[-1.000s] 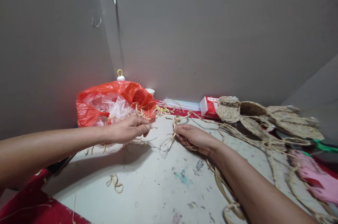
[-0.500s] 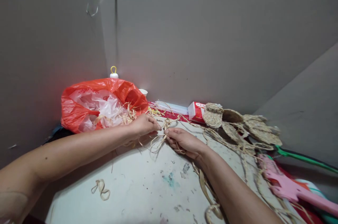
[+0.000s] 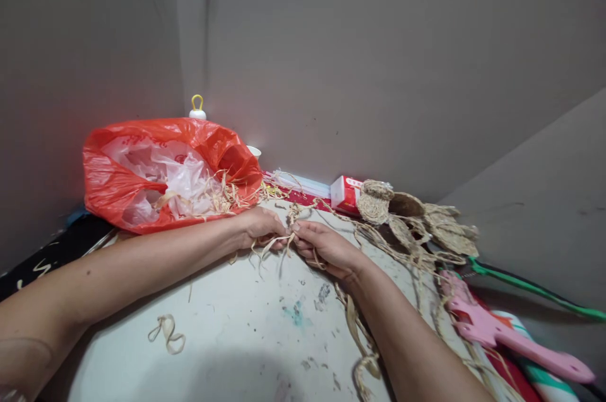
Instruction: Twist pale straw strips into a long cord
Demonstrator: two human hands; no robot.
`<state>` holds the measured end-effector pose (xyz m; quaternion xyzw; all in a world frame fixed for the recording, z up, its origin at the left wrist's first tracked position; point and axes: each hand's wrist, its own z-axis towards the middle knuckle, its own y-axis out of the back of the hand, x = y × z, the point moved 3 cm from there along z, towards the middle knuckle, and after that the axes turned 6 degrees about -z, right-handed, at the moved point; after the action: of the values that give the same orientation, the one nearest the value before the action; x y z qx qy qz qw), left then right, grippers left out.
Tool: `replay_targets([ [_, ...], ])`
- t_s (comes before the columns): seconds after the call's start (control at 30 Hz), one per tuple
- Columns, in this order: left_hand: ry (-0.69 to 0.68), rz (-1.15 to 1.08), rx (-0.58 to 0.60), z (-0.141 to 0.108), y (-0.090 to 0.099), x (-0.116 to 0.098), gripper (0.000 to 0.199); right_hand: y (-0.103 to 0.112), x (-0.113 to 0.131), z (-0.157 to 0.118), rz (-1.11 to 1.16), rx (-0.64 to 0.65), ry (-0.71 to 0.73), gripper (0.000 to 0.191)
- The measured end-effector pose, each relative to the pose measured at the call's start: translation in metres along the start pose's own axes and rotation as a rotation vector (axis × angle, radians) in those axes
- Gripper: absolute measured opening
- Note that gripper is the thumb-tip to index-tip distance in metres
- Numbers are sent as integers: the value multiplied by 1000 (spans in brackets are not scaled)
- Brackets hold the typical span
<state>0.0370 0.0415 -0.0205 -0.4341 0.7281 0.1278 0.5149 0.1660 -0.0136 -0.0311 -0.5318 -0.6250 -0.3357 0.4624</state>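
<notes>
My left hand (image 3: pixel 265 227) is closed in a pinch on thin straw-coloured fibre strands (image 3: pixel 272 241), whose loose ends hang below its fingers. Close beside it, my right hand (image 3: pixel 324 247) pinches the same work where the strands meet a braided cord (image 3: pixel 294 211). From there the cord runs back and to the right across the white tabletop (image 3: pixel 227 326). One strand loops under my right hand. Exactly which strand lies in which fingers is too small to make out.
A red plastic bag (image 3: pixel 104 168) with white bags and fibre scraps lies left. Coiled fibre pieces (image 3: pixel 374 203), a red-and-white packet (image 3: pixel 344 194) and a pink tool (image 3: pixel 511 336) stand right. A curled fibre scrap (image 3: pixel 168 332) lies front left. Grey walls close the back.
My hands have come together, and the left fingers now meet the right at the strands. The loose ends have shifted. The camera view has tilted and moved slightly.
</notes>
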Motion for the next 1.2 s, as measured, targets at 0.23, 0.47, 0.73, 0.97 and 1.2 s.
replay_targets([
  [0.23, 21, 98, 68, 4, 4, -6, 10, -2, 1, -3, 6, 22, -8, 37],
  [0.47, -44, 253, 96, 8, 8, -10, 14, -3, 2, -4, -19, 33, 12, 38],
  [0.73, -79, 490, 138, 7, 9, -15, 15, -1, -3, -1, -116, -24, 41, 36],
  [0.97, -133, 612, 90, 6, 5, -22, 18, -7, 1, -3, -211, -73, 47, 38],
  [1.2, -151, 680, 72, 1, 2, -31, 19, -8, 3, -3, -256, -105, 70, 37],
])
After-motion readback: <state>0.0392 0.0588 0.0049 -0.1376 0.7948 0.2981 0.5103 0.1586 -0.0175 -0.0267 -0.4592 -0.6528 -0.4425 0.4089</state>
